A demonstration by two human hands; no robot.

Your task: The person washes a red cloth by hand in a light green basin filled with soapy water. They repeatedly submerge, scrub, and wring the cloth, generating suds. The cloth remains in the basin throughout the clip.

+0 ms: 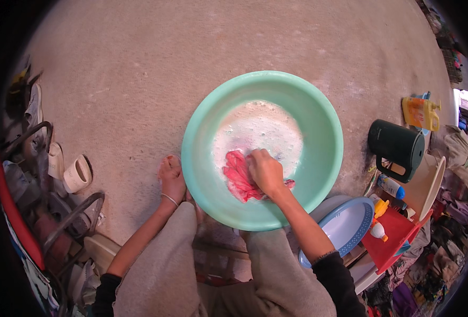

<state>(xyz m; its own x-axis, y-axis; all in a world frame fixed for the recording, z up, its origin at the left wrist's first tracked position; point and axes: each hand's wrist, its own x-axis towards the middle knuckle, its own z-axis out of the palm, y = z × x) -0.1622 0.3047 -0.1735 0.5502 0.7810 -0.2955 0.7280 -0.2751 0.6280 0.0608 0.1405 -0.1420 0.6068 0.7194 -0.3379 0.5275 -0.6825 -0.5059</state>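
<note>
A wide green plastic basin stands before me, holding soapy water topped with white foam. Inside it lies a bunched, wet red cloth. My right hand is closed on the cloth's right side, knuckles up, at the water's surface. A small dark-and-pink bit of fabric shows to the right of that wrist. My left hand, with a pale bangle at the wrist, hangs outside the basin by its left rim, close to my foot. How its fingers are set is unclear.
To the right are a dark kettle-shaped jug, a yellow pump bottle, a blue-rimmed basin, a red plastic container and a white bottle with a blue cap. Pale slippers and metal-framed furniture stand at left.
</note>
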